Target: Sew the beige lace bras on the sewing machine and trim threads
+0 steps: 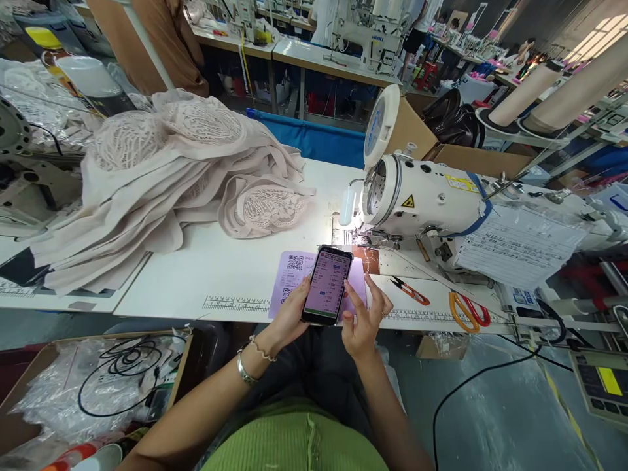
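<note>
- Black rectangular phone (326,288) in the left grip (290,309): smooth, glossy, glasslike face.
- Lilac printed sheet (279,281) beneath that grip: smooth paper.
- Beige garment pile (196,173) beyond and left of it: matt cloth, rough lacy cups.
- White flat bench (196,281) under it: smooth, faintly shiny.
- White rounded sewing machine (432,190) to its right: glossy, painted-metal look.

Phone (327,286): I see it lit, held in the left hand (289,313) above a purple sheet (294,280).
Right hand (364,322): half-curled beside the phone; I can't tell if touching.
Sewing machine (426,193): beyond, to the right.
Garments (196,163): heaped beige on the table (169,281), left.
</note>
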`<state>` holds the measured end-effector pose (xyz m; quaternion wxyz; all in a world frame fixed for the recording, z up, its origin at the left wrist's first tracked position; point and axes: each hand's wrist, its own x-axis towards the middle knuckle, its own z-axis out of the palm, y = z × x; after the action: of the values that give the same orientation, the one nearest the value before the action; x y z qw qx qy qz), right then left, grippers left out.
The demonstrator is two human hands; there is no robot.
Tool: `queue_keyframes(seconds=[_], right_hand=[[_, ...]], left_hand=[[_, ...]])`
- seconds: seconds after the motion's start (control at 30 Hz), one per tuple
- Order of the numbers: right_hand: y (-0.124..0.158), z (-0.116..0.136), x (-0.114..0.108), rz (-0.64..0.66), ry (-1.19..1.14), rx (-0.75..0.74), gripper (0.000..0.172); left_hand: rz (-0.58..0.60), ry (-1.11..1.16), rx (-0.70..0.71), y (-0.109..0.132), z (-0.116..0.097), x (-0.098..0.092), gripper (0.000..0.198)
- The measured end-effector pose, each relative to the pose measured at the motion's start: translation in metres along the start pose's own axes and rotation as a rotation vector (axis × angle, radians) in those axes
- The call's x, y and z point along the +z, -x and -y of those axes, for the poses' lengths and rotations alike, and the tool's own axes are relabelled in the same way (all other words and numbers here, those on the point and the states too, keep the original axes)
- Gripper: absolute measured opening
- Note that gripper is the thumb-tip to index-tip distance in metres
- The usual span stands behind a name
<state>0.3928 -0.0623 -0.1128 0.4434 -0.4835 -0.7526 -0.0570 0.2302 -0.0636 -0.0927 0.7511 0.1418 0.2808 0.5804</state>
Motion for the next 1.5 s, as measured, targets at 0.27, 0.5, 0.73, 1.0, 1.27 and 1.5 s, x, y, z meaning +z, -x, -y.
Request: queue_keyframes(seconds=[0.27,0.5,0.73,1.0,1.27,1.5], right_hand=[[-0.002,0.001,0.0,0.013,-0.003,0.014,0.056],[-0.001,0.0,0.0,0.023,-0.006,0.002,0.055],[0.001,-0.002,0.0,0.023,-0.01,-0.009,0.053],[-0.004,0.0,-0.001,0.058,-0.002,0.036,0.059],[-0.028,-0.002,0.001,0.106,0.044,0.031,0.062],[-0.028,-0.008,0.006,0.08,0.016,0.083,0.063]], left_hand=[[-0.008,0.002,0.007,0.0,0.001,-0.001,0.048],[-0.029,-0.034,0.006,0.0,0.001,-0.002,0.049],[-0.035,-0.048,0.001,0.0,0.0,-0.002,0.043],[0.064,-0.04,-0.005,0.003,-0.001,0.003,0.053],[0.023,-0.104,0.04,0.002,0.001,0.001,0.055],[0.035,-0.116,0.047,0.002,0.001,0.001,0.054]])
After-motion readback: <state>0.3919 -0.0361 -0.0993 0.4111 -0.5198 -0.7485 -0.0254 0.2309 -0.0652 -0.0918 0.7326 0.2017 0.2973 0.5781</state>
